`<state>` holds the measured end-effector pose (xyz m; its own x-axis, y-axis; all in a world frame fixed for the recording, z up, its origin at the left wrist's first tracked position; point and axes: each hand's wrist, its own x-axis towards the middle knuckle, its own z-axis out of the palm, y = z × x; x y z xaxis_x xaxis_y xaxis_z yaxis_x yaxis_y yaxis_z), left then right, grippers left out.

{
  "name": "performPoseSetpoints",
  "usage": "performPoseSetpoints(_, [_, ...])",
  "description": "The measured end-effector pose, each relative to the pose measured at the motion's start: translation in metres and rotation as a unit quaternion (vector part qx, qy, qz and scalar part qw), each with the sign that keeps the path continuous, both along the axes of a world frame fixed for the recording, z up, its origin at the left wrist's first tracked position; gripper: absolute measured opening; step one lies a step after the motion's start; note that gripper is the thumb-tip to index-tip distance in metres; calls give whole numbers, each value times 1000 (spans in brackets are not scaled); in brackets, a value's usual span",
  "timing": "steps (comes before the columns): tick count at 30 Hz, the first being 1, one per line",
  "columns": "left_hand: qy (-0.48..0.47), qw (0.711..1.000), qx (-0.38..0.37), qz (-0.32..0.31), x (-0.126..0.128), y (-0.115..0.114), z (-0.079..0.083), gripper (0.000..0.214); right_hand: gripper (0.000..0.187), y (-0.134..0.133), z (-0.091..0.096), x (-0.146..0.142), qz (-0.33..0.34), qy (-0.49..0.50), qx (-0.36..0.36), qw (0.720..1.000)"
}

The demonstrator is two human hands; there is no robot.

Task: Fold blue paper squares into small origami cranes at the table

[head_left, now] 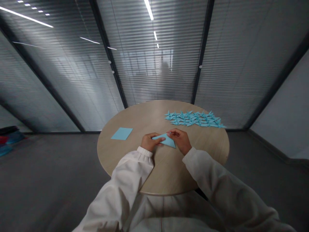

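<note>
- Folded blue paper point(170, 142): midway between the bench's point(173, 174) side edges.
- Left hand point(149, 141) reaches forward, fingers pinching its left end.
- Right hand point(182, 140) angles inward, fingers pinching its far edge.

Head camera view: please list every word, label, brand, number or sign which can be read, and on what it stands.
None can be read: no lettering shows on the folded blue paper, flat blue paper, blue cranes or round table.
The red and blue items at the left edge are too blurred to tell.
</note>
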<state>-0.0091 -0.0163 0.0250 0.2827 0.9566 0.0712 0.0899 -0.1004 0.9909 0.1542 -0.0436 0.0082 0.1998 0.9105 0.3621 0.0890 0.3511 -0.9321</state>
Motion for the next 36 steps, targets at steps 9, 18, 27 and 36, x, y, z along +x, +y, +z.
performPoseSetpoints(9, [-123, 991, -27, 54, -4, 2, 12, 42, 24, 3, -2, 3, -6, 27, -6, 1000])
performPoseSetpoints(18, [-131, 986, 1, 108, -6, 10, 7, 48, 21, 2, -3, 1, 37, 2, -45, 998])
performPoseSetpoints(27, [27, 960, 199, 193, -8, 6, 1, 34, 27, -8, 4, -8, 161, -8, -139, 977])
performPoseSetpoints(36, [157, 907, 301, 248, -8, -2, 2, 32, 29, -12, 7, -8, 193, 13, -155, 969])
